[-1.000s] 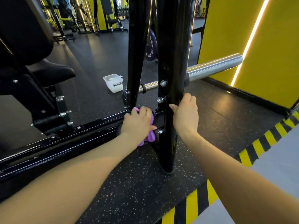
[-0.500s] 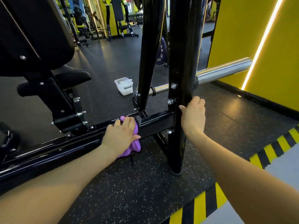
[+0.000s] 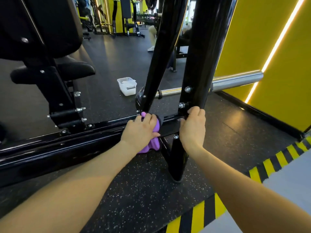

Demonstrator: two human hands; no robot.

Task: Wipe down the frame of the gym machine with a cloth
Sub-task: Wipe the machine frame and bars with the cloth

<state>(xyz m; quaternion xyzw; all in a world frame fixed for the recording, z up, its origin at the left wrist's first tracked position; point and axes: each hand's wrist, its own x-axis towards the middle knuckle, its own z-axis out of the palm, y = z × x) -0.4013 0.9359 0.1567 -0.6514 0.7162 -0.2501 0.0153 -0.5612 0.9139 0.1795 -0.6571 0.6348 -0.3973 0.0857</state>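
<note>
The glossy black frame of the gym machine (image 3: pixel 70 145) runs low across the floor and rises in two uprights at centre. My left hand (image 3: pixel 140 132) grips a purple cloth (image 3: pixel 152 144) and presses it on the low bar at the foot of the left upright (image 3: pixel 161 56). Part of the cloth hangs below my palm. My right hand (image 3: pixel 193 130) grips the right upright (image 3: pixel 205 56) just below its bolts, fingers curled round the post.
A chrome bar sleeve (image 3: pixel 235 80) sticks out to the right behind the uprights. A white plastic tub (image 3: pixel 127 85) sits on the rubber floor beyond the frame. The black seat and backrest (image 3: pixel 50 71) stand left. Yellow wall right, hazard stripes (image 3: pixel 276 158) near right.
My left hand with the cloth slid left along the low bar, then came back right to the foot of the left upright. My right hand kept its hold on the post.
</note>
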